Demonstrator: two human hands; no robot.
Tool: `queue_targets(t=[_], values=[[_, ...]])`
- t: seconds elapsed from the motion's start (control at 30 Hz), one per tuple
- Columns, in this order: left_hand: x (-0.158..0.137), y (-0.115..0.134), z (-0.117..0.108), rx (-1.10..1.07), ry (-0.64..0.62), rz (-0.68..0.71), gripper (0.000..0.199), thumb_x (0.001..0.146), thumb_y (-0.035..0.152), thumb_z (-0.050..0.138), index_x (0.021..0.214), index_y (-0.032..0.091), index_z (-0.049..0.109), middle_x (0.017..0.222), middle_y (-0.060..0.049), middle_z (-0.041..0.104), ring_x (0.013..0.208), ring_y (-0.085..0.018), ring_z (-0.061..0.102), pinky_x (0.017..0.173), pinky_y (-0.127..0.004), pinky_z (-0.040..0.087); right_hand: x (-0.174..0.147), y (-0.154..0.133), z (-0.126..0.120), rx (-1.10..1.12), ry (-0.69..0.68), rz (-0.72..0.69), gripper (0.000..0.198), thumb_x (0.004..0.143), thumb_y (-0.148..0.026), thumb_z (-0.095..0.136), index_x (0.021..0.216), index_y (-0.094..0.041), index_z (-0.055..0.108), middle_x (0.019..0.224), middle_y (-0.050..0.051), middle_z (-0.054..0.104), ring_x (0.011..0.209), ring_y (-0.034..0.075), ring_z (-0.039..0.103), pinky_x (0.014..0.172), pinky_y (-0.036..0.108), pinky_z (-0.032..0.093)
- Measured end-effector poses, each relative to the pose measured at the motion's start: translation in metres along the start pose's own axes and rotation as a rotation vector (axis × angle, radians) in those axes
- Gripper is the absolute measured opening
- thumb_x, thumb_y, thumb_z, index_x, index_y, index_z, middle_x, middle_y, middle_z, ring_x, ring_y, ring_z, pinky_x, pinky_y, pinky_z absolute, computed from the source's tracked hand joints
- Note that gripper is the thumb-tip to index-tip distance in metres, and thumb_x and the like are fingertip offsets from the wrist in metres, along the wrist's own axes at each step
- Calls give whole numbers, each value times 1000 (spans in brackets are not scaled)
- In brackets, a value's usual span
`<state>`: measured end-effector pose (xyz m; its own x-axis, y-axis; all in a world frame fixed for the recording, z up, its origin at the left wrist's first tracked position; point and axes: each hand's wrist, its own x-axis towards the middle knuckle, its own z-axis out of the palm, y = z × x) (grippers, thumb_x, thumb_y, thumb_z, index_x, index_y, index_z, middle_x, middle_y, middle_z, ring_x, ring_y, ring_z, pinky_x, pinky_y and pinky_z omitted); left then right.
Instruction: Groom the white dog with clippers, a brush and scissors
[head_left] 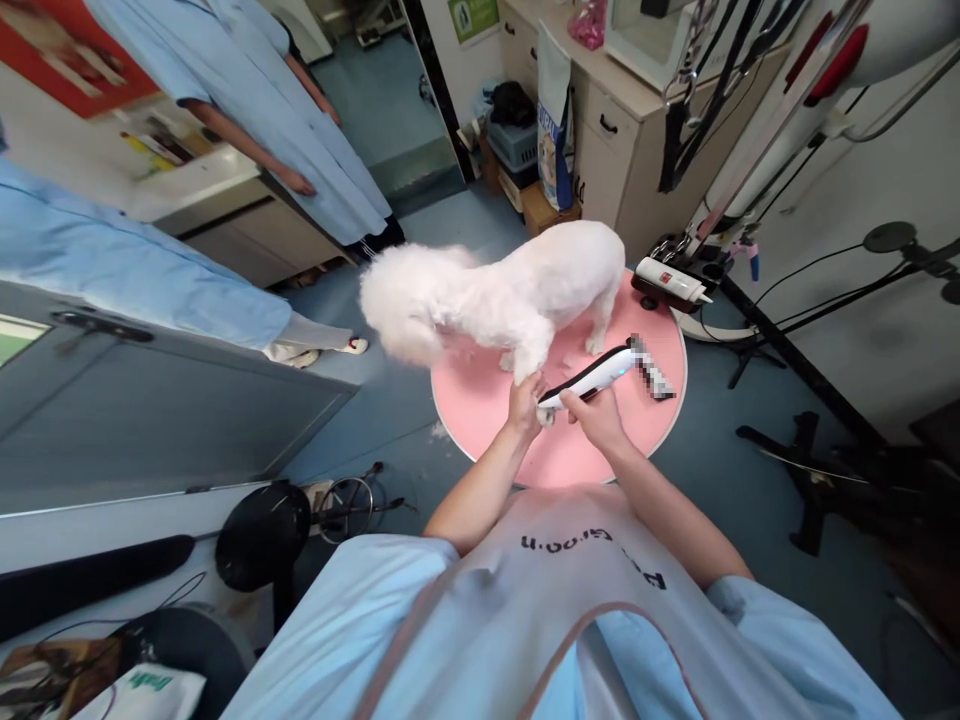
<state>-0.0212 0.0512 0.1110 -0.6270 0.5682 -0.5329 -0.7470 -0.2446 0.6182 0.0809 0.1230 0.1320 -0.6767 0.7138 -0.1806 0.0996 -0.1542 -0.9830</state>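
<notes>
A white dog (517, 285) with a fluffy head and a close-trimmed body stands on a round pink grooming table (487, 410). My left hand (526, 402) is closed around the lower part of one of its front legs, and the paw shows just below my fingers. In my right hand (598, 415) is a white and black hair clipper (592, 380) with a small blue light. Its far end points up and right, where a blurred patch covers part of the view. The near end of the clipper lies close to the held paw.
Two people in blue gowns stand at the left, one (300, 130) near a counter. A white bottle (671, 280) lies in a black holder at the table's right edge. Black straps (697, 100) hang at upper right. A round black stool (262, 535) stands at lower left.
</notes>
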Motion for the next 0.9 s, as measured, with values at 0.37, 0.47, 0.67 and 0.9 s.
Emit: queue_targets(t=[0.37,0.47,0.67,0.9], values=[[-5,21,-21,-118,-59,-20,36,84,15,60,58,20,35,45,8,22,37,-6,25,46,-20,33,-6,-6,30,-12,-86,8,33,69,-46,72,59,-22,51,40,-4,49,39,11,45,37,23,37],[-6,27,-19,-180,-21,3,35,83,10,58,59,20,35,45,9,20,37,-6,24,51,-19,38,-10,-3,35,11,-30,-9,36,71,-49,70,57,-22,50,40,-4,48,39,11,45,38,23,37],[-12,38,-11,-261,95,1,35,85,12,57,62,21,31,46,10,22,36,-5,27,49,-18,36,-18,0,38,-2,74,-78,35,72,-46,69,54,-22,51,42,-2,51,41,13,49,40,26,43],[-20,40,3,-322,173,-23,33,90,12,48,64,21,30,44,11,21,33,-5,28,47,-18,36,-38,12,50,21,173,-124,27,69,-39,70,56,-22,55,48,0,58,46,15,54,43,27,47]])
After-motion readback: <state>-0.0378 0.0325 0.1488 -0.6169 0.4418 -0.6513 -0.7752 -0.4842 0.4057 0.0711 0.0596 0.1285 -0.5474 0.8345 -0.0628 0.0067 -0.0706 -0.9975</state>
